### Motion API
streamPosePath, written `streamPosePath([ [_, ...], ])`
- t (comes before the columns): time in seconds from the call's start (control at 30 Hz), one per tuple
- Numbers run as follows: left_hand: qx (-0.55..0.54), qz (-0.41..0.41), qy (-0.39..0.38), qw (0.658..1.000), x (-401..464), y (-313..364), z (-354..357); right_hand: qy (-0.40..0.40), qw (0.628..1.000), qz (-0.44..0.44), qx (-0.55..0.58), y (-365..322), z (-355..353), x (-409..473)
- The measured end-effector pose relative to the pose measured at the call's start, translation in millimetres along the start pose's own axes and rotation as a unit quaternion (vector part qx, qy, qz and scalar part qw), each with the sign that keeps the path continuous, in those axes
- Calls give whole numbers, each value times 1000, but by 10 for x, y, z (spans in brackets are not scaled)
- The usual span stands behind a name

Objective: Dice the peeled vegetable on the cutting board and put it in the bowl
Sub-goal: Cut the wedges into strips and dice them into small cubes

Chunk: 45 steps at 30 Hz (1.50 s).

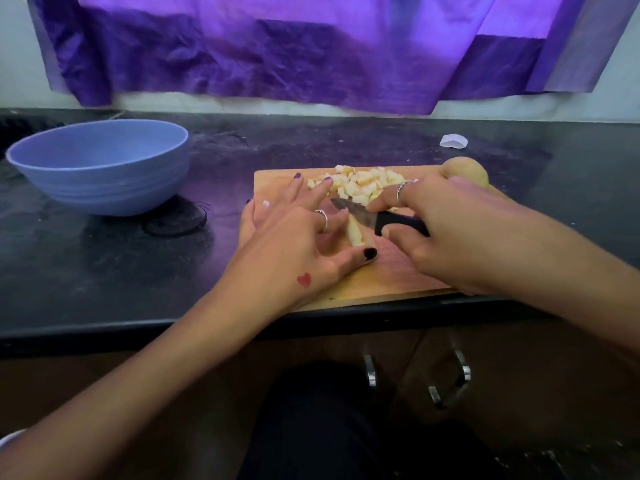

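Both forearms reach over the near edge of the counter point(104, 258) to one wooden cutting board point(381, 282), which sits at that edge. On it the left hand point(298, 244) spreads its fingers and steadies a single pale strip of peeled vegetable point(356, 230) between forefinger and thumb. The right hand point(440, 230) has its fingers wrapped tightly round the black handle of one small knife point(363, 216), forefinger laid along the blade's back, the edge set across the strip's far end.

To cut well, I judge the left fingertips should curl back from the blade, the knife should come straight down in even steps along the strip, and each cube should match those already cut.

One heap of diced pieces point(360, 183) lies by the board's far edge, too many and too crowded to count. One whole pale, rounded vegetable point(467, 169) rests at the board's far right corner. One blue bowl point(100, 164), showing nothing inside, stands well apart towards the counter's far left. One white scrap point(453, 141) lies near the counter's back edge.
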<state>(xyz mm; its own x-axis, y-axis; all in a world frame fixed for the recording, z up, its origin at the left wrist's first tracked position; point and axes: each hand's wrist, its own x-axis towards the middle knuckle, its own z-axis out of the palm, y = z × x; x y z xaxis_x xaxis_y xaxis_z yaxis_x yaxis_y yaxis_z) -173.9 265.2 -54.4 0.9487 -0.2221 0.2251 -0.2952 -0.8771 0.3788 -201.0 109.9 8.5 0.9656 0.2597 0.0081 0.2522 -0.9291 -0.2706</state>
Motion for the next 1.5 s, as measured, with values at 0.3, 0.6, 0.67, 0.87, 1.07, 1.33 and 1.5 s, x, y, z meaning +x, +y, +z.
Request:
streamPosePath([
  [0.3,-1,-7,-11,1000,-2,62,-53,6,999,2,-50,-7,-82,-86],
  [0.6,-30,16,-29,999,29,-19,-68,19,997,17,-70,-15,-153,-39],
  [0.67,-30,21,-23,999,22,-21,-53,25,996,6,-81,-63,-81,10],
  [0.87,6,16,-3,1000,28,2,-14,2,991,-2,-130,-147,-19,-54],
  [1.07,6,37,0,999,48,-32,13,-22,996,20,-79,-104,-57,-188],
  [1.33,-12,50,9,999,51,-55,5,14,998,47,-32,-107,26,-84],
  [1.5,-66,38,17,997,60,-41,24,-6,998,50,-26,-75,4,-181],
])
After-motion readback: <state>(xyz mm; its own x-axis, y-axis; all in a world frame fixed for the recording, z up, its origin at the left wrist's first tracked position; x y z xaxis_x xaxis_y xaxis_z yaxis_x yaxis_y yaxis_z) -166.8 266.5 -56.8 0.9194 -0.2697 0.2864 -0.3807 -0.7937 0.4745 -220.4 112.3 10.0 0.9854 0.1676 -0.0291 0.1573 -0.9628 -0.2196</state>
